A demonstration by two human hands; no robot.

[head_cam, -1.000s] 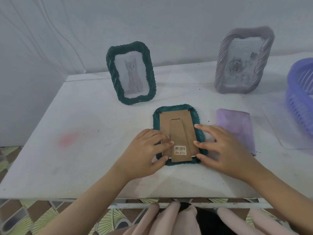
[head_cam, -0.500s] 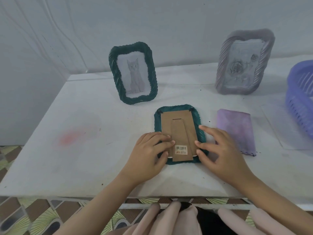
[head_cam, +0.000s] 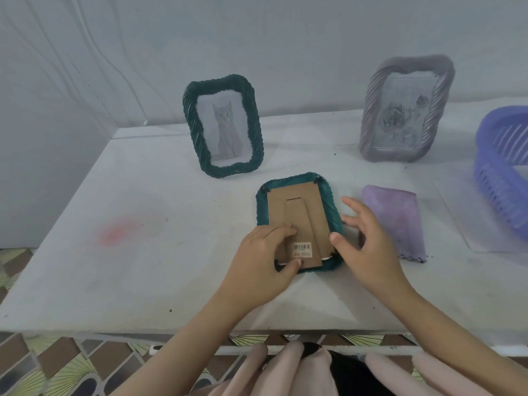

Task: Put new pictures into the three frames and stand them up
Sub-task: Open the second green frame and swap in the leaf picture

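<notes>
A green frame (head_cam: 328, 201) lies face down in the middle of the white table (head_cam: 143, 267), its brown cardboard back and stand facing up. My left hand (head_cam: 263, 258) presses on the lower left of the cardboard back, thumb at the bottom edge. My right hand (head_cam: 368, 247) hovers at the frame's right side, fingers spread, thumb near the cardboard's right edge. A second green frame (head_cam: 224, 125) with a cat picture stands upright behind. A lilac frame (head_cam: 405, 110) with a rose picture stands at the back right.
A purple cloth (head_cam: 397, 218) lies flat just right of the lying frame. A purple plastic basket (head_cam: 503, 167) sits at the right edge on a clear sheet (head_cam: 468, 224). A red stain (head_cam: 117, 232) marks the table's left part. The wall is close behind.
My right hand has lifted its fingers off the frame's right rim and spread them. My left hand has slid slightly down onto the cardboard's lower left. The frame has stayed in place.
</notes>
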